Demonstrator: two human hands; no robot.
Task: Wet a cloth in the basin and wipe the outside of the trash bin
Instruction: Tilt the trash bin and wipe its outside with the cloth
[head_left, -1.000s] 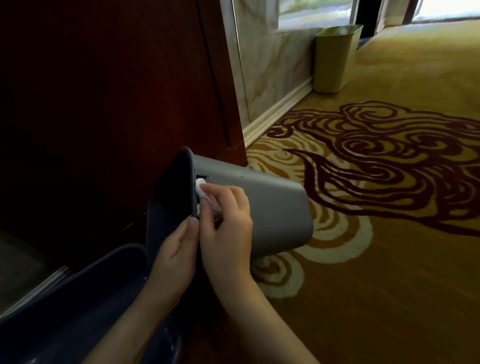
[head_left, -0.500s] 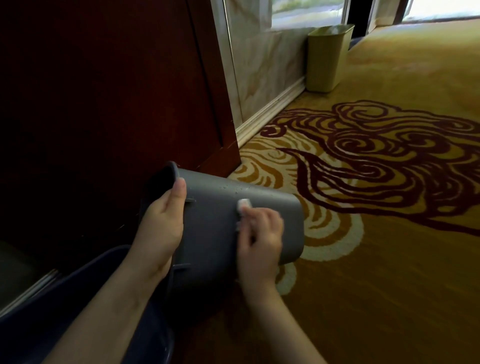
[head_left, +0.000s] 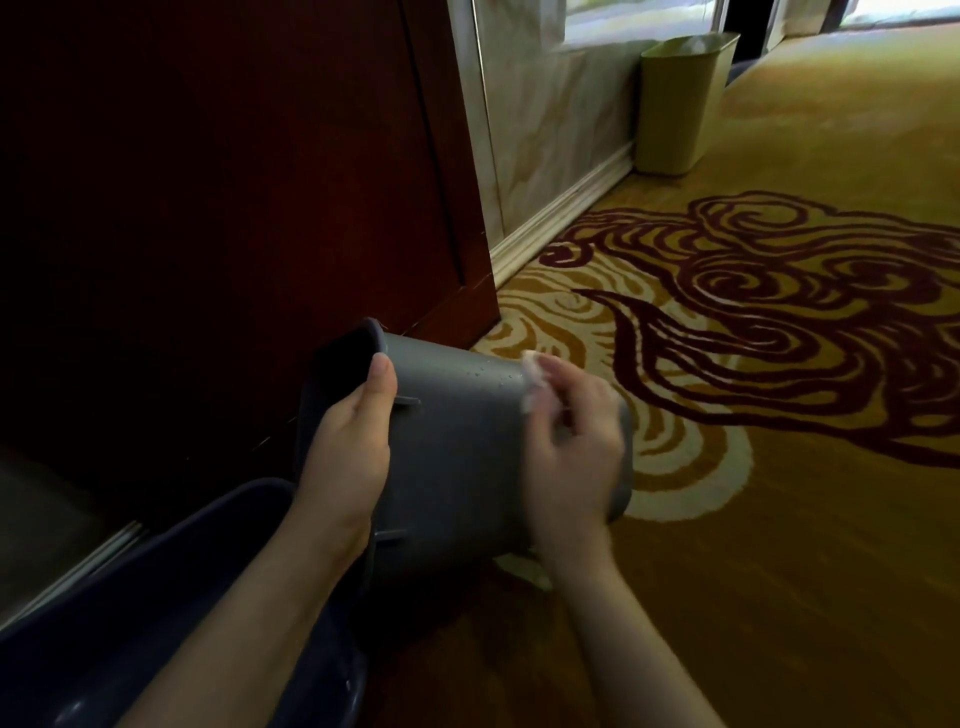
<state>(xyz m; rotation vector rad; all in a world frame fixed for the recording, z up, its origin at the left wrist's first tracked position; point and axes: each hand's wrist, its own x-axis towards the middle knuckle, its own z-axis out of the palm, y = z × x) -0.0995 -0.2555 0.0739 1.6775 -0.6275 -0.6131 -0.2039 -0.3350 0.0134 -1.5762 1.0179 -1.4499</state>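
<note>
The right hand (head_left: 571, 441) is pinching a small white cloth (head_left: 532, 382) against the far end of the grey trash bin (head_left: 457, 447); the left hand (head_left: 348, 447) is clamping the bin's rim, thumb on the outer wall; the bin is lying tilted on its side over the dark basin (head_left: 130, 613), above the patterned carpet (head_left: 779, 519); a beige bin (head_left: 680, 104) is standing well apart by the wall.

A yellow-gold carpet (head_left: 779, 571) with dark red and cream swirl patterns covers the floor. A pale yellow-green wastebasket (head_left: 680, 104) stands upright on it by the marble wall's baseboard. A dark blue basin (head_left: 156, 613) sits at the lower left; whether the tilted grey trash bin (head_left: 457, 457) touches the carpet cannot be told.
</note>
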